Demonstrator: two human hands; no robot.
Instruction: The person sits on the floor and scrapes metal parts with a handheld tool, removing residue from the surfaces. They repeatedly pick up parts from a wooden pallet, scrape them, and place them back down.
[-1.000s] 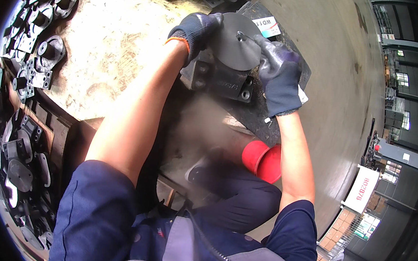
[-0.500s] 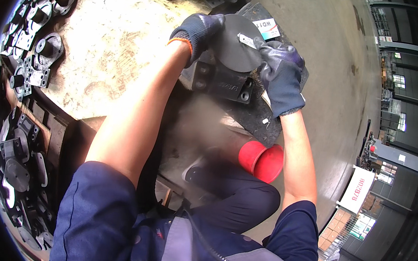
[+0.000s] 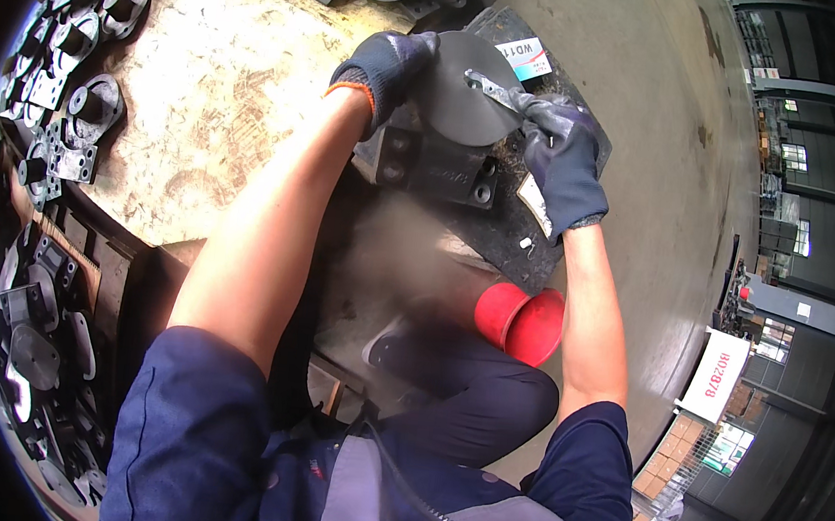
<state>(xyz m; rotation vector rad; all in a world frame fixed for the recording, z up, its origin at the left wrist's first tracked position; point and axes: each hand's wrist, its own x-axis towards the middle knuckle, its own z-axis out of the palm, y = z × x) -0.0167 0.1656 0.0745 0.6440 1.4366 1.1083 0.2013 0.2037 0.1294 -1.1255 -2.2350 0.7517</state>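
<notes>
A dark grey metal part with a smooth round disc [image 3: 457,109] stands on a black slab [image 3: 528,256]; a rectangular metal block with holes [image 3: 451,173] shows just below the disc. My left hand [image 3: 391,65], in a dark work glove, is closed on the disc's left edge. My right hand [image 3: 562,139], also gloved, pinches a narrow pale strip [image 3: 494,91]. The strip's free end lies over the upper right of the disc, near a small dark spot. Its exact kind is unclear.
A printed label [image 3: 524,58] lies on the slab's far end. Below stands a red cup-like container [image 3: 535,327]. A light wooden board [image 3: 218,91] is at left, edged by several dark metal brackets [image 3: 94,104]. More metal parts [image 3: 33,354] are piled at lower left.
The strip, lying flatter against the disc before, is now tilted, its right end in my right fingers. My right hand has turned slightly; the disc and my left hand have shifted slightly left.
</notes>
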